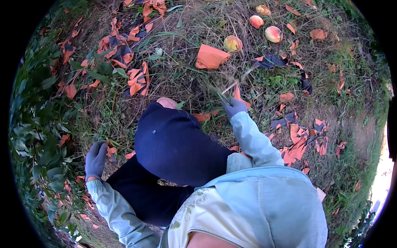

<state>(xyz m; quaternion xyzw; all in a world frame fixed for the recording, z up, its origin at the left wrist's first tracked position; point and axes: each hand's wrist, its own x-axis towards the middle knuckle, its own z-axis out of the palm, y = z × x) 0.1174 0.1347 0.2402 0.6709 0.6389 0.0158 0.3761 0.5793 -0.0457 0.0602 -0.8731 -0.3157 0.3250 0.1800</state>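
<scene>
My right hand [234,106], in a grey glove, is closed on a few thin grass stalks [227,88] that stick out ahead of its fingers, partly smeared by motion. Just beyond it lies a flat orange paper piece [211,57]. A yellow-red round fruit [233,43] rests against the far right edge of that paper. Away at the left, my left hand [96,160], also gloved in grey, hangs beside my leg with its fingers loosely bent and nothing visible in them. Small orange paper scraps [111,149] are close to its fingertips.
Farther off lie a pink-red fruit [256,21], a pale red fruit [273,34] and a yellowish fruit [262,10]. Torn orange and black paper [138,78] litters the grass. Leafy branches [45,161] crowd the left side. My bent knee [165,132] rises between the hands.
</scene>
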